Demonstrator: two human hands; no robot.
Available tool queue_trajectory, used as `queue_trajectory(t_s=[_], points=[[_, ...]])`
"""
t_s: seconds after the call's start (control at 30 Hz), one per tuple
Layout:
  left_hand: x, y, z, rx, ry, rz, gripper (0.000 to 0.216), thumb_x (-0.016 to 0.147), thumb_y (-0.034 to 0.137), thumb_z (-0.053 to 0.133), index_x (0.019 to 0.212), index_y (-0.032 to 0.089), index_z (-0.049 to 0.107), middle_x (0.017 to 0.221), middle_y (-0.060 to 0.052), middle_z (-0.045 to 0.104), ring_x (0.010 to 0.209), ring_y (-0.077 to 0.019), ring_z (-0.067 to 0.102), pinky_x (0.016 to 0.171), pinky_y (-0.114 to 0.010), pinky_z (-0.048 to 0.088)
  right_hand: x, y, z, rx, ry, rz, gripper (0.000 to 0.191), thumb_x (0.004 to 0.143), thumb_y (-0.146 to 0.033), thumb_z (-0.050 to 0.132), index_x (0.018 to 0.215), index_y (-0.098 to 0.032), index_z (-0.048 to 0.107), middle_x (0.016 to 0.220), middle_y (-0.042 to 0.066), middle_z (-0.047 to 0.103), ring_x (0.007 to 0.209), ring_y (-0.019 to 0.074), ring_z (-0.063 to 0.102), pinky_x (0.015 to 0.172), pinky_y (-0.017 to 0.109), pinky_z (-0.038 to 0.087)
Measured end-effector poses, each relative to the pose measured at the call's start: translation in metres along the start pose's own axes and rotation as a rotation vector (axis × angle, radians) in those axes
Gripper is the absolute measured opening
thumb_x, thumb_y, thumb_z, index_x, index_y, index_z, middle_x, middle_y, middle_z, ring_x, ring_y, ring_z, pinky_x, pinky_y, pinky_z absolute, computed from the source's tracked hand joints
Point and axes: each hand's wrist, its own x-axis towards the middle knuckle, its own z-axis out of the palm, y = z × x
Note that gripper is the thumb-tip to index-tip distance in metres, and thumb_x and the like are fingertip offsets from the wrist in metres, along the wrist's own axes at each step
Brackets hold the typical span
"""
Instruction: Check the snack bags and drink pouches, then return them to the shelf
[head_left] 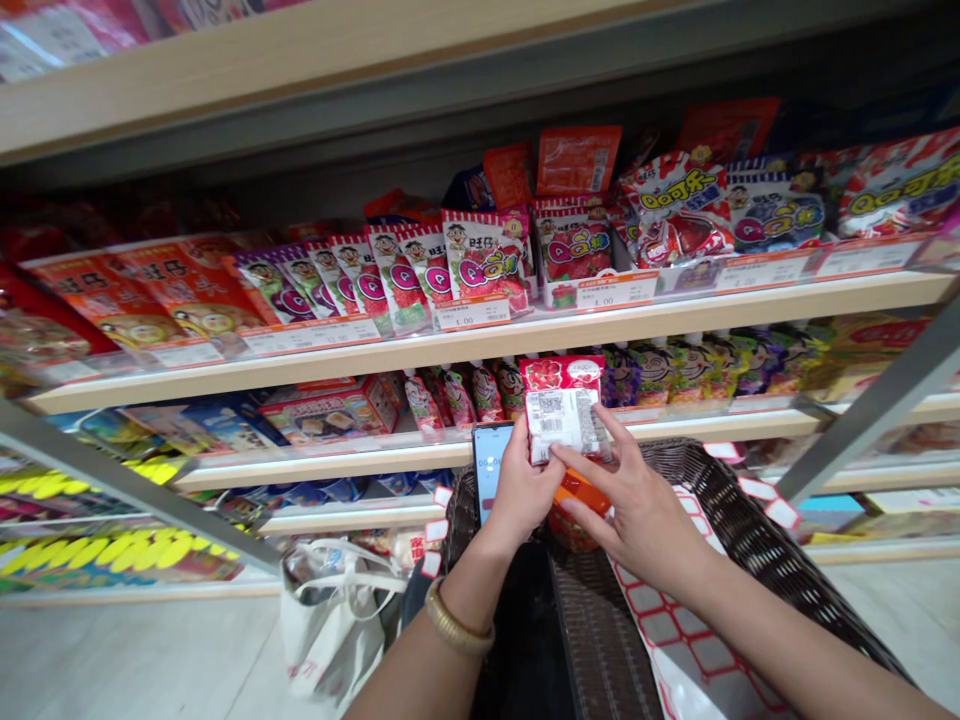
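A small red-and-white candy packet [564, 420], its printed back with a barcode towards me, is gripped at its left edge by my left hand [517, 485]. My right hand [637, 500] has its fingers spread, with fingertips touching the packet's front and right edge. Close behind my left hand is a lit phone [487, 460]; whether that hand holds it too is hidden. Below the packet, an orange-lidded jar [581, 492] is partly covered by my right hand. A dark wicker basket [757, 560] with a red-and-white checked lining lies under my hands.
A shelf [420, 345] ahead holds rows of gummy candy packets [484, 255] behind price tags. Pouches [675, 370] and snack boxes [330, 410] fill the shelf below. A white tote bag [337, 620] stands at lower left. Slanting metal posts [862, 400] flank the shelves.
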Motion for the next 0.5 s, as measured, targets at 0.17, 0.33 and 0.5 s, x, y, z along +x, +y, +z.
queue_trajectory(t_s=[0.17, 0.33, 0.5], points=[[-0.0008, 0.003, 0.0023, -0.009, -0.004, -0.017, 0.047, 0.076, 0.015, 0.067, 0.121, 0.019, 0.054, 0.118, -0.008, 0.069, 0.108, -0.0211, 0.068, 0.09, -0.028, 0.055, 0.0001, 0.0004, 0.0003, -0.006, -0.008, 0.006, 0.046, 0.089, -0.033, 0.063, 0.134, -0.031, 0.056, 0.16, 0.014, 0.018, 0.11, 0.0303, 0.065, 0.087, 0.05, 0.058], [-0.0003, 0.0023, 0.0019, -0.017, 0.01, -0.031, 0.048, 0.074, 0.014, 0.068, 0.12, 0.019, 0.054, 0.117, -0.008, 0.07, 0.106, -0.0212, 0.068, 0.086, -0.027, 0.056, -0.0009, 0.002, 0.0025, 0.005, 0.006, 0.005, 0.046, 0.089, -0.033, 0.062, 0.135, -0.032, 0.056, 0.16, 0.013, 0.02, 0.107, 0.0283, 0.066, 0.086, 0.049, 0.059], [-0.0001, 0.0027, 0.0016, -0.018, 0.017, -0.034, 0.048, 0.073, 0.015, 0.069, 0.12, 0.019, 0.056, 0.117, -0.008, 0.07, 0.106, -0.022, 0.068, 0.087, -0.029, 0.056, -0.001, 0.0023, 0.0029, 0.024, 0.018, 0.004, 0.046, 0.089, -0.032, 0.062, 0.135, -0.033, 0.056, 0.159, 0.012, 0.023, 0.108, 0.0277, 0.066, 0.088, 0.048, 0.059]])
